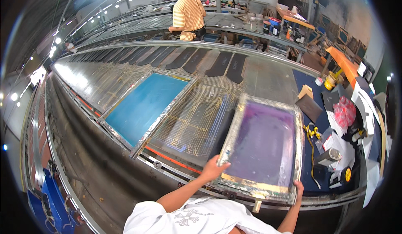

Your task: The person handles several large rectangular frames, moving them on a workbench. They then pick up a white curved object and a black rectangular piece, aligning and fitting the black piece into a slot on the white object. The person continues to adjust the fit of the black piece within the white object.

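Observation:
A screen-printing frame [268,140] with a purple-stained mesh and a taped, ink-crusted rim lies tilted across the near right part of a long printing table [268,77]. My left hand [213,169] is closed on the frame's left side by its near corner, thumb on top. At the near right corner my right hand [298,189] grips the rim from outside, its fingers partly hidden. A dark strip of fabric shows along the frame's left edge. Left of it rests a second screen frame [146,108] with a blue mesh, touched by neither hand.
Black fabric pieces [215,64] line the table's far side. At right, a dark blue surface [312,163] carries a yellow tape measure [310,130], a metal can [331,156], papers and a red plastic bag [344,111]. A person in a striped shirt [190,16] stands beyond the table.

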